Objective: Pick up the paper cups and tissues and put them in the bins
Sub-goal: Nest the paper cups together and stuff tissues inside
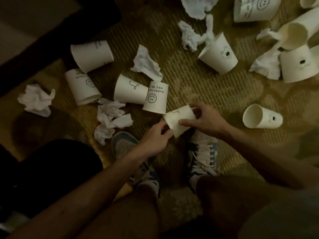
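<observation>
Now, paper cup (179,117) between the fingers (186,121)

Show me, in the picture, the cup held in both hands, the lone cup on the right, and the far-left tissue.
held cup (174,118): head view, side wall.
lone cup (265,121): head view, outer wall.
far-left tissue (35,100): head view, middle of wad.

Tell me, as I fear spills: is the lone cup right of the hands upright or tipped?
Tipped. The cup lies on its side on the carpet, its empty inside showing.
</observation>
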The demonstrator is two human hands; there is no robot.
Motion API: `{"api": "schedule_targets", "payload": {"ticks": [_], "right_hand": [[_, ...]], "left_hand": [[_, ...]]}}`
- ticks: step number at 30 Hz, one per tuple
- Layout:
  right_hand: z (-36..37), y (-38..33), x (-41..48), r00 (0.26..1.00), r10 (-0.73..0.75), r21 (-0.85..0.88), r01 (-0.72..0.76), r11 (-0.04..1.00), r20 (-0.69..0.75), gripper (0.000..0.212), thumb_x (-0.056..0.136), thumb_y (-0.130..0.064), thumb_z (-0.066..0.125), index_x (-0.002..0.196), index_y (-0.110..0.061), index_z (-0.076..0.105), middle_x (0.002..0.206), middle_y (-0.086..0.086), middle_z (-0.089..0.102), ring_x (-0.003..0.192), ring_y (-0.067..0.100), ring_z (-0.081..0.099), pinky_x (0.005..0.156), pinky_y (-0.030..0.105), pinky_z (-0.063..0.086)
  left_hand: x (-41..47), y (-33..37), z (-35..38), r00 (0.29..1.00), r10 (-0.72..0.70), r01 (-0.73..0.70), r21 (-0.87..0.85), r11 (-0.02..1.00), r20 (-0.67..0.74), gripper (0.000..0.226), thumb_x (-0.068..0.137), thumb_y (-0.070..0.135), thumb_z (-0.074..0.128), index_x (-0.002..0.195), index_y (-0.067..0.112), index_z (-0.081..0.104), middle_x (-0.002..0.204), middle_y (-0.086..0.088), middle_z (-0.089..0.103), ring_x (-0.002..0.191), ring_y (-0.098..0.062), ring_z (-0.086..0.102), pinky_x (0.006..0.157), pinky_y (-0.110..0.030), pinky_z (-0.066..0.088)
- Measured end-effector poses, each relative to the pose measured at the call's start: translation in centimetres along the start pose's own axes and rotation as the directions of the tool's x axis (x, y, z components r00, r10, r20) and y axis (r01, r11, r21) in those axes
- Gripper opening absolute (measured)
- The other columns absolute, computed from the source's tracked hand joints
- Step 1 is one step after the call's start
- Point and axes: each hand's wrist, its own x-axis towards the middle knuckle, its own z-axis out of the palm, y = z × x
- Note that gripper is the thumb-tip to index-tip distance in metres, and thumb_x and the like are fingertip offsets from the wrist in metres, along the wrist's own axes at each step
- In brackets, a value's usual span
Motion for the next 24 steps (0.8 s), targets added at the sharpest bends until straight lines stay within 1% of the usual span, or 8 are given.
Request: {"api": "schedule_targets", "payload": {"ticks": [3, 7, 11, 14, 16, 19, 22, 24], "right_hand": [[-1.8, -0.5, 1.0, 0.994, -0.035, 0.051, 0.03, 0.998, 0.104, 0.082, 0.065, -0.049, 0.084, 0.135, -0.021, 0.05, 0.123, -0.006, 0.058, 0.112, 0.012, 0.057, 0.085, 0.023, 0.048], [-5.1, -1.7, 2.6, 0.978, -0.091, 0.202, 0.053, 0.978, 0.187, 0.112, 0.054, -0.068, 0.081, 0.147, -0.026, 0.037, 0.127, -0.007, 0.051, 0.102, -0.001, 0.054, 0.074, 0.013, 0.045], [-6.4, -2.2, 4.3, 0.953, -0.162, 0.14, 0.13, 0.982, 0.254, 0.114, 0.045, -0.074, 0.074, 0.144, -0.031, 0.04, 0.126, -0.014, 0.054, 0.112, 0.003, 0.057, 0.094, 0.025, 0.049], [-6.8, -2.3, 5.3, 0.969, -0.205, 0.222, 0.172, 0.96, 0.135, 0.093, 0.052, -0.061, 0.078, 0.135, -0.031, 0.049, 0.119, -0.01, 0.06, 0.105, 0.005, 0.062, 0.083, 0.022, 0.053], [-6.8, -2.2, 5.8, 0.967, -0.227, 0.321, 0.181, 0.93, 0.113, 0.073, 0.063, -0.055, 0.074, 0.127, -0.026, 0.055, 0.111, -0.006, 0.067, 0.095, 0.008, 0.069, 0.072, 0.023, 0.054], [-6.8, -2.1, 5.4, 0.946, -0.304, 0.453, 0.224, 0.863, 0.111, 0.042, 0.082, -0.05, 0.061, 0.108, -0.018, 0.067, 0.098, 0.003, 0.073, 0.084, 0.017, 0.07, 0.066, 0.032, 0.052], [-7.7, -1.9, 4.1, 0.922, -0.352, 0.703, 0.144, 0.696, 0.16, 0.039, 0.086, -0.051, 0.051, 0.102, -0.023, 0.073, 0.101, 0.006, 0.073, 0.085, 0.022, 0.07, 0.064, 0.035, 0.056], [-8.5, -1.7, 3.4, 0.91, -0.348, 0.818, 0.018, 0.575, 0.224, 0.05, 0.084, -0.057, 0.049, 0.112, -0.02, 0.068, 0.109, 0.008, 0.07, 0.088, 0.025, 0.069, 0.062, 0.037, 0.056]], "left_hand": [[-0.3, 2.1, -0.2, 0.991, 0.132, -0.132, -0.039, 0.99, -0.023, 0.037, 0.092, 0.037, 0.063, 0.129, 0.033, 0.058, 0.114, 0.011, 0.067, 0.102, -0.005, 0.064, 0.089, -0.035, 0.055], [0.2, 4.3, 0.2, 0.906, 0.417, -0.413, 0.069, 0.908, -0.067, 0.028, 0.091, 0.035, 0.065, 0.119, 0.031, 0.065, 0.1, 0.02, 0.065, 0.084, 0.013, 0.06, 0.07, -0.005, 0.043], [2.4, 5.4, 1.3, 0.764, 0.612, -0.608, 0.089, 0.789, -0.205, 0.017, 0.089, 0.032, 0.069, 0.102, 0.022, 0.073, 0.09, 0.012, 0.072, 0.064, 0.01, 0.062, 0.06, -0.011, 0.049], [4.4, 6.1, 1.0, 0.595, 0.73, -0.702, 0.225, 0.676, -0.336, 0.014, 0.079, 0.029, 0.081, 0.081, 0.017, 0.075, 0.079, 0.007, 0.073, 0.067, 0.002, 0.064, 0.062, -0.016, 0.051], [5.0, 6.7, 0.5, 0.497, 0.75, -0.743, 0.232, 0.628, -0.436, 0.025, 0.078, 0.033, 0.082, 0.065, 0.016, 0.068, 0.065, 0.008, 0.067, 0.058, -0.003, 0.06, 0.054, -0.019, 0.048], [3.8, 7.9, -0.9, 0.435, 0.671, -0.79, 0.104, 0.605, -0.6, 0.047, 0.08, 0.051, 0.073, 0.052, 0.018, 0.055, 0.048, 0.011, 0.053, 0.043, -0.001, 0.046, 0.046, -0.015, 0.037], [1.4, 8.2, -2.9, 0.373, 0.603, -0.83, 0.036, 0.556, -0.705, 0.057, 0.085, 0.052, 0.065, 0.048, 0.014, 0.045, 0.042, 0.014, 0.038, 0.039, 0.0, 0.034, 0.044, -0.014, 0.031], [-0.1, 7.2, -3.9, 0.394, 0.561, -0.804, 0.023, 0.595, -0.728, 0.057, 0.088, 0.047, 0.063, 0.046, 0.015, 0.043, 0.043, 0.014, 0.034, 0.04, -0.001, 0.031, 0.044, -0.015, 0.029]]}}
